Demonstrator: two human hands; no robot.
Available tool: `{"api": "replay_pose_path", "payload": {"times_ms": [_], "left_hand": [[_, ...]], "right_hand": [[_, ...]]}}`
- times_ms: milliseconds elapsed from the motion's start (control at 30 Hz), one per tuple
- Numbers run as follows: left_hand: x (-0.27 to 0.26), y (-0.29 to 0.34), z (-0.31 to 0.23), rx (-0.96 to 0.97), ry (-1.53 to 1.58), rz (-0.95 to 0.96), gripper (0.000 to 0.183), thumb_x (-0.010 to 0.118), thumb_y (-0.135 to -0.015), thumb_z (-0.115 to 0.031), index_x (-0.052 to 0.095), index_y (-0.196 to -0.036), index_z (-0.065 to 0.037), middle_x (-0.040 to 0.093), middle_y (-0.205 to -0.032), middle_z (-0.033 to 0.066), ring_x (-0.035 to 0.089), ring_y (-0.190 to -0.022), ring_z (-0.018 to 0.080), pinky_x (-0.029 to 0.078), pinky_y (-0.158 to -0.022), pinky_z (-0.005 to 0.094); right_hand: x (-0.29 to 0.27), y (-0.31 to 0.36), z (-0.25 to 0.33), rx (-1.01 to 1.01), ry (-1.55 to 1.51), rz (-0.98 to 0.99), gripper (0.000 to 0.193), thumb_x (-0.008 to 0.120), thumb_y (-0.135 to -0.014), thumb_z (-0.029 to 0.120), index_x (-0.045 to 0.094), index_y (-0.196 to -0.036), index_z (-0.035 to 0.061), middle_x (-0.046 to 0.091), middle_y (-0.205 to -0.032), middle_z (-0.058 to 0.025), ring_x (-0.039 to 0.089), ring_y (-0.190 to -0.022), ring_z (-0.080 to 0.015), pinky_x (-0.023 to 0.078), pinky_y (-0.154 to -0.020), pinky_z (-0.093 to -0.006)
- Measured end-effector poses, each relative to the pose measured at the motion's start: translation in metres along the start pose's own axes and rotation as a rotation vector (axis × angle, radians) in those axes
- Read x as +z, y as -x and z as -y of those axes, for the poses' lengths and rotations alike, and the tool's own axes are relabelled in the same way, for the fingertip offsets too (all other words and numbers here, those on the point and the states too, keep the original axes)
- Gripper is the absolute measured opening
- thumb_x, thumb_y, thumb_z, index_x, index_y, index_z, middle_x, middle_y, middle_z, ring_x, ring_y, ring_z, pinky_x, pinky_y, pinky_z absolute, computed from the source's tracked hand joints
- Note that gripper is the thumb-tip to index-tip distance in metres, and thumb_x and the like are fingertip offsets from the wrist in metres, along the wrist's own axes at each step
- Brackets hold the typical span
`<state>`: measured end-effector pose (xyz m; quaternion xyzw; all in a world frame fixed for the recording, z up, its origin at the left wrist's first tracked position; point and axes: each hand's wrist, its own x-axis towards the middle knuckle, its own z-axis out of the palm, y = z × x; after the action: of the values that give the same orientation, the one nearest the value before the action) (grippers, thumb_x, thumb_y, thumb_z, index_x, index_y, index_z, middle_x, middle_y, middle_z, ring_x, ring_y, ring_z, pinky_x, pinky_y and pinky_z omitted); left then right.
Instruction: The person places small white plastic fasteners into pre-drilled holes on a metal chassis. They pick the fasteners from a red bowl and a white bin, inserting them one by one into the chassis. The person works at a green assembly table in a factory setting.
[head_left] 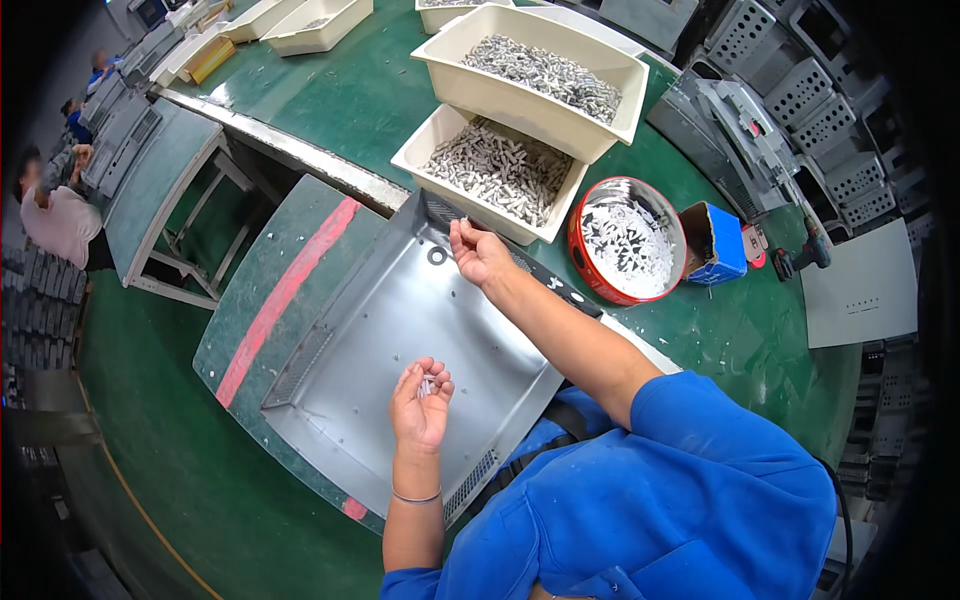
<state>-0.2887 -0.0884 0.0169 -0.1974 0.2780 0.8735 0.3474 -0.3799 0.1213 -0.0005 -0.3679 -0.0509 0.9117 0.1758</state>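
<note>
A shallow grey sheet-metal housing (395,290) with raised perforated sides lies in front of me. Over its floor, my left hand (420,408) is palm up with its fingers curled round several small white plastic pieces (427,386). My right hand (480,252) reaches to the far side wall of the housing, thumb and fingertips pinched together. Whatever is between those fingertips is too small to make out. A few white pieces (556,284) sit along the black edge on the right side of the housing.
Beyond the housing stand two stacked cream bins, an upper bin (440,57) and a lower bin (408,155), full of small metallic parts. A red round tin (583,262) holds white pieces. A blue box (728,245) and a power drill (800,255) lie to the right. Another person (62,215) is far left.
</note>
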Motion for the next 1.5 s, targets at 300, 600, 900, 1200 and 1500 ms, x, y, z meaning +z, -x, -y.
{"api": "replay_pose_path", "payload": {"times_ms": [300,600,900,1200,1500], "left_hand": [[-0.006,0.000,-0.001,0.004,-0.003,-0.019,0.010,0.048,-0.079,-0.009,0.051,-0.086,-0.001,0.055,-0.079,0.0107,0.053,-0.069,0.0190,0.046,-0.062,0.0288],[-0.006,-0.003,0.001,0.007,-0.017,-0.017,0.011,0.048,-0.080,-0.010,0.050,-0.087,-0.002,0.054,-0.079,0.0102,0.053,-0.068,0.0181,0.046,-0.063,0.0286],[-0.009,-0.004,0.005,-0.005,-0.021,-0.021,0.010,0.047,-0.080,-0.009,0.050,-0.086,-0.002,0.054,-0.079,0.0103,0.053,-0.068,0.0181,0.045,-0.062,0.0283],[-0.007,-0.003,0.005,0.007,-0.035,-0.018,0.011,0.048,-0.080,-0.010,0.050,-0.086,-0.001,0.054,-0.078,0.0103,0.053,-0.067,0.0185,0.045,-0.062,0.0284],[-0.005,-0.003,0.007,-0.007,-0.044,0.000,0.010,0.048,-0.080,-0.010,0.050,-0.086,-0.001,0.053,-0.078,0.0099,0.052,-0.068,0.0182,0.045,-0.061,0.0280]], "right_hand": [[0.003,0.001,-0.009,-0.070,-0.025,0.013,0.008,0.052,-0.077,-0.001,0.051,-0.085,0.0005,0.053,-0.083,-0.0078,0.055,-0.076,-0.0172,0.051,-0.063,-0.0231],[0.000,0.002,-0.003,-0.058,0.210,0.004,0.012,0.051,-0.079,0.002,0.049,-0.091,0.0009,0.054,-0.091,-0.0121,0.057,-0.075,-0.0178,0.052,-0.061,-0.0266],[-0.019,-0.001,0.004,0.064,0.007,0.086,0.021,0.036,-0.078,-0.004,0.044,-0.097,-0.0020,0.053,-0.095,-0.0174,0.055,-0.085,-0.0231,0.049,-0.072,-0.0335],[-0.033,-0.014,-0.005,0.002,-0.054,0.076,0.015,0.040,-0.082,0.008,0.049,-0.091,0.0006,0.058,-0.086,-0.0123,0.055,-0.070,-0.0148,0.047,-0.060,-0.0270],[-0.013,0.007,-0.007,-0.125,0.384,0.136,0.005,0.055,-0.077,0.009,0.052,-0.078,0.0048,0.059,-0.072,-0.0059,0.053,-0.053,-0.0084,0.045,-0.044,-0.0176]]}}
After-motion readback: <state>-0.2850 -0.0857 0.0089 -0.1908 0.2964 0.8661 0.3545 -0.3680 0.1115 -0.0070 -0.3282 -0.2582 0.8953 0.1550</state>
